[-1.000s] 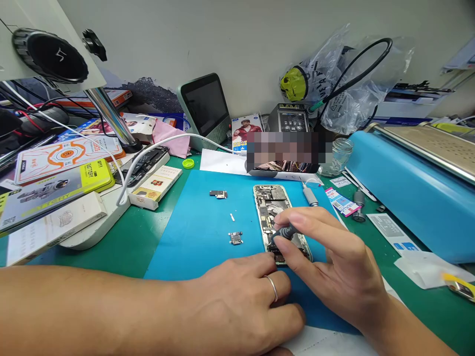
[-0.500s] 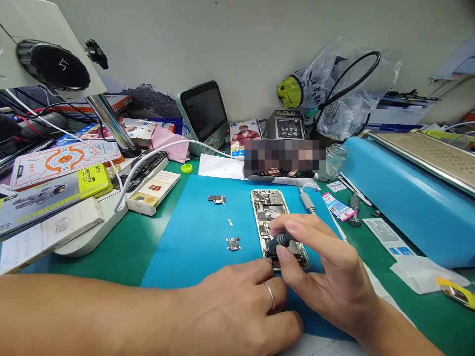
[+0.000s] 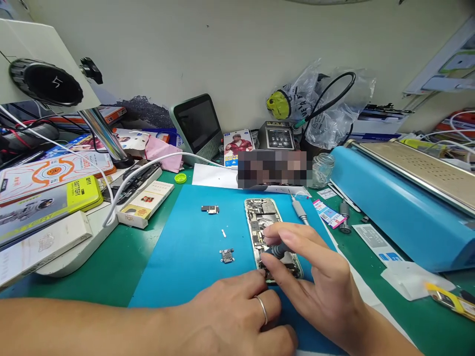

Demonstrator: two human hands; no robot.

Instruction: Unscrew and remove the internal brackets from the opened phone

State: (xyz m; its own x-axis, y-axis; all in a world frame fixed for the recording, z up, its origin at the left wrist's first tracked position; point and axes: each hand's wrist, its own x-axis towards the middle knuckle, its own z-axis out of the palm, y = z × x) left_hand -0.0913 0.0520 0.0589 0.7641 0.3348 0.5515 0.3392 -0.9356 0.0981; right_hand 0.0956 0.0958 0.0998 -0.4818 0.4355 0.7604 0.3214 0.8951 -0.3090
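Note:
An opened smartphone (image 3: 256, 232), its inner parts bare, lies lengthwise on the blue mat (image 3: 185, 242). My right hand (image 3: 321, 277) is over its lower half, thumb and fingers closed around a dark grey screwdriver (image 3: 276, 251) held at a low slant. The screwdriver's tip is hard to make out. At the phone's near end, my left hand (image 3: 241, 314), a ring on one finger, has its fingers curled and its index fingertip against the frame. Left of the phone lie a small circuit board (image 3: 226, 255), a thin metal strip (image 3: 223, 233) and another small part (image 3: 210, 209).
Another grey screwdriver (image 3: 300, 210) lies beyond the phone on the right. A glass jar (image 3: 323, 170) and a large blue machine (image 3: 401, 212) stand further right. Boxes (image 3: 146, 203), a white cable (image 3: 148, 170) and a microscope stand (image 3: 104, 133) crowd the left side.
The whole view has shifted, so things appear lower and further left. My right thumb reaches further forward along the screwdriver, which lies flatter. My left hand stays at the phone's near end.

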